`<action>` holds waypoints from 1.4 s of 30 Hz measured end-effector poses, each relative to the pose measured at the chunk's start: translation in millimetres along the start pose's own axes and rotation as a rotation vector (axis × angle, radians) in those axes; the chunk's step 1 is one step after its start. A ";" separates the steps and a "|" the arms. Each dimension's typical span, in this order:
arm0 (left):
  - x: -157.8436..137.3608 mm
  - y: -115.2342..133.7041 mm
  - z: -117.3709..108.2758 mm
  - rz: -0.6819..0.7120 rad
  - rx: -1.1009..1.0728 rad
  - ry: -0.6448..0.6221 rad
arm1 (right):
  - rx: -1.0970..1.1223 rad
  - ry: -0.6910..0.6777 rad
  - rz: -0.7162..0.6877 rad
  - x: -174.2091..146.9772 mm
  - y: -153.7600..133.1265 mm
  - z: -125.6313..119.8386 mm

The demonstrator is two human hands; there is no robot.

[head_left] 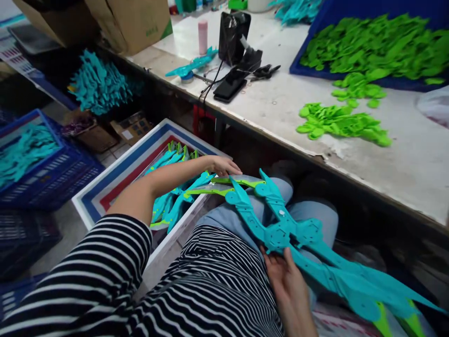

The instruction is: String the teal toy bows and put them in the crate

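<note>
Two long, jagged teal plastic pieces (254,220) with bright green strips at their ends lie side by side across my lap; they look like toy weapons. My right hand (286,281) grips the nearer piece by its middle, thumb up against it and fingers partly hidden underneath. At the far left ends, my left hand (226,166) rests beside the green strips (238,181), fingers stretched out and the thumb hidden. Below my left forearm, a white foam box (105,171) with a striped lining holds several similar teal-and-green pieces (177,203).
The white worktable (280,112) runs along the far side. On it are a blue bin (298,70) of green parts, a loose green pile (343,122), a phone (229,90) and a pink bottle (202,37). Blue crates (66,173) and a cardboard box (133,25) stand left.
</note>
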State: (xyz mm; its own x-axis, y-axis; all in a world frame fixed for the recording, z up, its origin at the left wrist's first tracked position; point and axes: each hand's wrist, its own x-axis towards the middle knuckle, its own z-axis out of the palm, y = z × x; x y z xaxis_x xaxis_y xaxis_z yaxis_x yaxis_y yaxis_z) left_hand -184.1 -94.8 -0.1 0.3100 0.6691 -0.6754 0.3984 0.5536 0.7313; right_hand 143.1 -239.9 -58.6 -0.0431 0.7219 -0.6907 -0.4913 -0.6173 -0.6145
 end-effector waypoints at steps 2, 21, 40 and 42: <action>-1.0 -0.7 -3.8 -0.021 0.000 0.004 | -0.043 -0.008 0.036 -6.9 2.8 -10.1; 33.1 95.4 187.7 0.525 1.266 -0.141 | -1.897 -0.196 -1.326 -13.6 -46.1 -36.8; 47.4 46.1 157.2 0.486 1.078 0.185 | -1.536 0.004 -1.370 122.8 -223.4 147.1; 47.7 49.5 157.2 0.445 1.036 0.193 | -1.588 0.079 -1.280 144.0 -231.7 175.2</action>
State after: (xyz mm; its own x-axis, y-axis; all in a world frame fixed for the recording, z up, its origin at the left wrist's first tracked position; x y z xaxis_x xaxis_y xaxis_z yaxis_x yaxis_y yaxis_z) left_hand -13.8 -113.4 -11.1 0.4993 0.8183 -0.2849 0.8347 -0.3660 0.4115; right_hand 98.3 61.9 51.2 -0.3089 0.8910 0.3328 0.8336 0.4221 -0.3562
